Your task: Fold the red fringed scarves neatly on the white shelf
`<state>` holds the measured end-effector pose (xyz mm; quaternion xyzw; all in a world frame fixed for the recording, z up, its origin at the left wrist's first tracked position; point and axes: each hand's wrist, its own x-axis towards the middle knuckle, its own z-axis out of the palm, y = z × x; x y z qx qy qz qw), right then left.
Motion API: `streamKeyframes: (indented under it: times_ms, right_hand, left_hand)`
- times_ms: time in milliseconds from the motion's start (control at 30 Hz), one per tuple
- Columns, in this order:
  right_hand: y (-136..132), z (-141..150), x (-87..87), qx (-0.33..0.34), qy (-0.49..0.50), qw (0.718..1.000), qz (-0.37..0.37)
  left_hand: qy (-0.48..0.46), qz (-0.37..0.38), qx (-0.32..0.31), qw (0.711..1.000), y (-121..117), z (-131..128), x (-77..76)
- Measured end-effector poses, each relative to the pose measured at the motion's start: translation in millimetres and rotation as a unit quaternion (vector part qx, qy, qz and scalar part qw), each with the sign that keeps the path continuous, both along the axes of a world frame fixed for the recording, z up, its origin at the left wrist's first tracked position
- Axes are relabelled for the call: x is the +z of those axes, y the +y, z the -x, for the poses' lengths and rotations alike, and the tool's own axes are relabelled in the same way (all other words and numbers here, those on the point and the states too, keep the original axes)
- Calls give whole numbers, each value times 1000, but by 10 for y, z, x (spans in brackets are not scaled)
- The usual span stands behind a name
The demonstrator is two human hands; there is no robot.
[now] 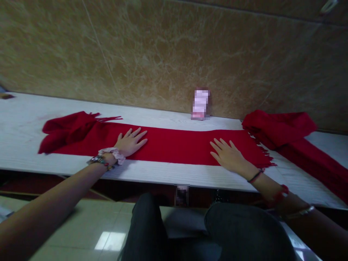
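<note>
A red fringed scarf (pixel 176 145) lies stretched lengthwise along a white wood-grain table. Its middle is flat, while its left end is bunched in loose folds with a few tassels showing. My left hand (pixel 131 143) rests on the scarf left of centre, palm down with fingers spread. Toward the fringed right end, my right hand (pixel 228 155) lies on the cloth, also palm down and spread. Neither hand grips anything. More red fabric (pixel 280 130), folded and rumpled, sits just beyond that right fringe and trails off toward the right edge of the view.
The narrow white table (pixel 163 174) runs against a brown marbled wall (pixel 163 58). A blurred-out pink and white item (pixel 200 104) stands at the table's back by the wall. My knees (pixel 148 214) are below the front edge, above a pale tiled floor (pixel 89 224).
</note>
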<state>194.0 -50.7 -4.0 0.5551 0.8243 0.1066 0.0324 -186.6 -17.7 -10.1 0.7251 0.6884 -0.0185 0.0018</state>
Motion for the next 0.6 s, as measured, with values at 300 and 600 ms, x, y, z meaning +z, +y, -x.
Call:
streamKeyframes:
  times_ms: [300,600]
  right_hand:
    - [448,774,220,7,111,994,15]
    - [634,67,-74,-37,70,997,13]
  left_hand:
    - [-36,-35,48,998,177,-496,120]
    - [-17,-3,35,999,275,-505,-49]
